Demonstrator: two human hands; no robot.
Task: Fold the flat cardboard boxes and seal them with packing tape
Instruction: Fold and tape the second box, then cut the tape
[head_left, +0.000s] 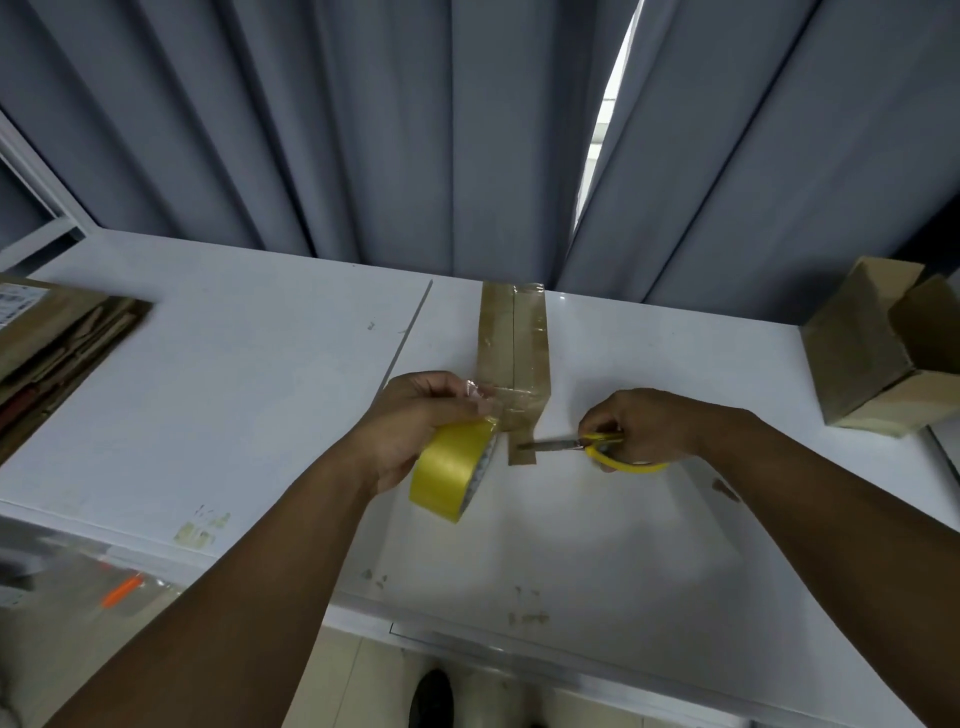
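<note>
Cardboard box (498, 338), narrow, brown, seam under glossy clear tape (535, 332), lay at far edge of white table (234, 374), left hand (415, 421) gripped yellow packing tape roll (449, 475) at its near end, right hand (644, 423) curled round yellow-handled scissors (602, 451), blades at the tape.

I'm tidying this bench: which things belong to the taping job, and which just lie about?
In use: yellow packing tape roll, left hand; yellow-handled scissors, right hand; narrow taped brown cardboard box.
Idle: flat cardboard stack, far left; open brown box, far right; grey curtains.
</note>
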